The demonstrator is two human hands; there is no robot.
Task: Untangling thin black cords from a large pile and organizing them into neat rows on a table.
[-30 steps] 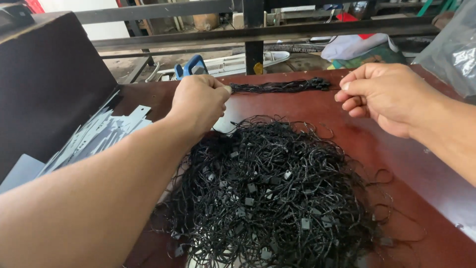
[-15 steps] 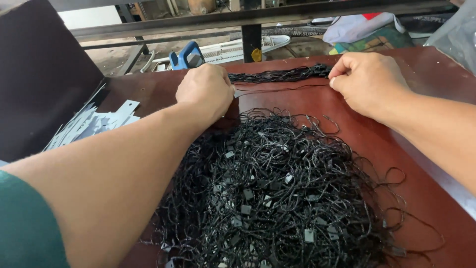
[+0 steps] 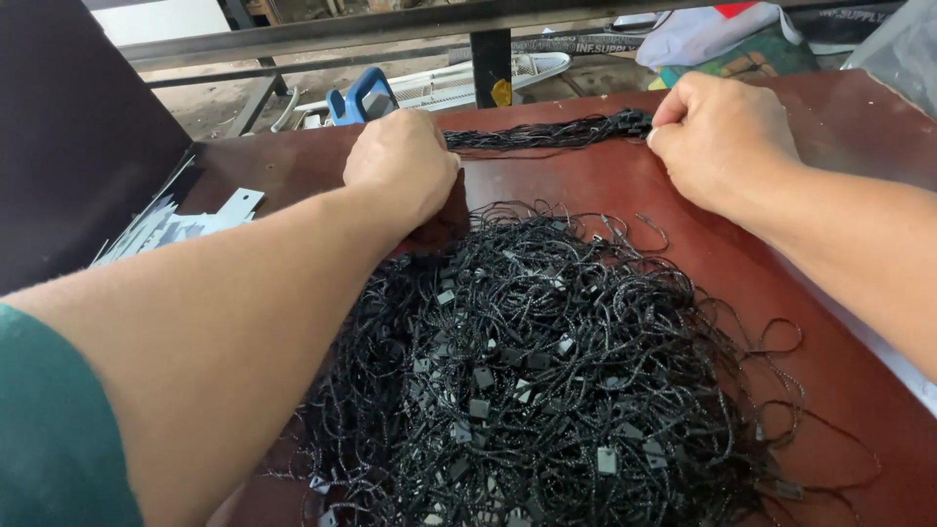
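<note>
Two bare hands were in view, both at the far side of the dark red table (image 3: 586, 185). The left hand (image 3: 402, 161) was curled knuckles-up, its fingertips closed on the left end of one straightened bundle of black cords (image 3: 547, 134). The right hand (image 3: 724, 137) was likewise curled, thumb and forefinger pinched on the right end of that same bundle. The bundle lay stretched flat on the table between the two hands, near the far edge.

One large tangled heap of black string loops (image 3: 547, 381) lay on the table nearer the person, just below both hands and under the left forearm. Small grey and black square fasteners showed among the loops; too many and too tangled to count.

One fanned stack of pale grey card tags (image 3: 161, 229) lay at the table's left edge, well apart from the bundle; the number of tags could not be told. One dark panel (image 3: 68, 146) stood upright behind them.

Beyond the table: one blue handled object (image 3: 359, 95), one black metal rail (image 3: 420, 24) with one upright post.
</note>
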